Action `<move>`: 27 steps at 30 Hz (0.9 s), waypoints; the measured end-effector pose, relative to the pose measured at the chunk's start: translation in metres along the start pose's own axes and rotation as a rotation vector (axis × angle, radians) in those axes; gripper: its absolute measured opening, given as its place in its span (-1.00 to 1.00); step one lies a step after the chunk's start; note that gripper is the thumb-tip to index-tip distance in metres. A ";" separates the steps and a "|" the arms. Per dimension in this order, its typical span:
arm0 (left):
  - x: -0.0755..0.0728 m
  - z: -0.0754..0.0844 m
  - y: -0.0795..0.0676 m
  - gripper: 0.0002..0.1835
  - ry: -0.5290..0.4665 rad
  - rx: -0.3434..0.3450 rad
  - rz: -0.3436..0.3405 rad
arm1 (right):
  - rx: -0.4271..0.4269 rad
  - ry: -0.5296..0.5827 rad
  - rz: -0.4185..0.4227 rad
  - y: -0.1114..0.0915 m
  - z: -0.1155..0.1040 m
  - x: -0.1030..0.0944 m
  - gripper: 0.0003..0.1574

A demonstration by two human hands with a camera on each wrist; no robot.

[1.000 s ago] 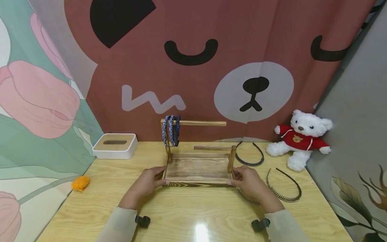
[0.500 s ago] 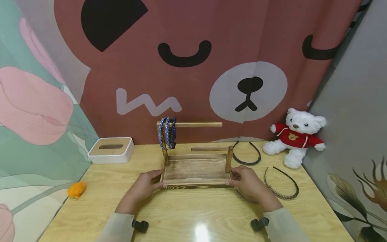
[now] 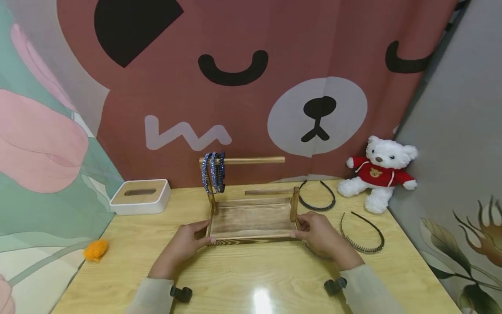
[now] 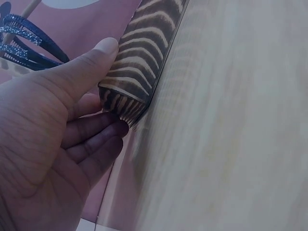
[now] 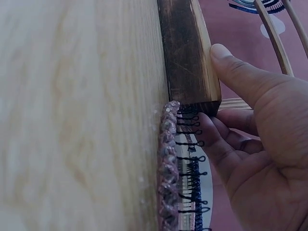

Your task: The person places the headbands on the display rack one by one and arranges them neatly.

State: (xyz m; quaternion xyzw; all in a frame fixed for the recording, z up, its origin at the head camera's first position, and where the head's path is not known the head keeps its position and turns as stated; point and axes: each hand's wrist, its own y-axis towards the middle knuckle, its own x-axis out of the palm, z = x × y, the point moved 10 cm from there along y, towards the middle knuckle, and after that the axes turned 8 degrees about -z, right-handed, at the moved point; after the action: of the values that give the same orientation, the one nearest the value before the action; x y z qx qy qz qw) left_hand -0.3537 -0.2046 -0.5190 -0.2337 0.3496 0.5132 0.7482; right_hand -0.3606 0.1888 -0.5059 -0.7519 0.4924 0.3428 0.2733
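Note:
A brown wooden rack (image 3: 252,220), with a tray base and two bars on uprights, stands on the table. My left hand (image 3: 184,244) holds its left end, thumb on the front edge and fingers at the end. At the opposite end, my right hand (image 3: 321,233) grips it the same way. Several glittery blue headbands (image 3: 213,172) hang at the left of the upper bar. The left wrist view shows the rack's striped front corner (image 4: 137,62) between thumb and fingers. In the right wrist view, a pink beaded headband (image 5: 168,163) with black loops lies right at the rack's corner.
Two dark headbands lie to the right, one toothed headband (image 3: 364,250) nearer and one black headband (image 3: 317,208) behind. A white teddy bear (image 3: 376,174) in red sits back right. At left are a tissue box (image 3: 147,207) and an orange puff (image 3: 95,250). A curtain hangs behind.
The head view has turned slightly, so the whole scene drifts left in it. Both hands keep their hold on the rack's ends, and the headbands still hang from the upper bar.

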 end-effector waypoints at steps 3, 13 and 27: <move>-0.001 -0.004 -0.004 -0.29 0.002 -0.033 0.004 | -0.008 0.003 -0.023 0.003 -0.005 0.001 -0.14; 0.002 -0.005 -0.005 -0.26 -0.014 -0.032 -0.006 | -0.067 -0.020 0.011 -0.015 0.009 -0.026 -0.26; 0.001 0.003 0.001 -0.26 0.024 -0.011 -0.023 | -0.078 -0.146 0.139 -0.098 0.059 -0.074 -0.64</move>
State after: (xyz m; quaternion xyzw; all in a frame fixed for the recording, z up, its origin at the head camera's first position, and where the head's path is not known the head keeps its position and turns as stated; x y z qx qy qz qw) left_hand -0.3540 -0.2016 -0.5175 -0.2481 0.3527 0.5037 0.7485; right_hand -0.3044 0.3097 -0.4773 -0.6990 0.5084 0.4338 0.2546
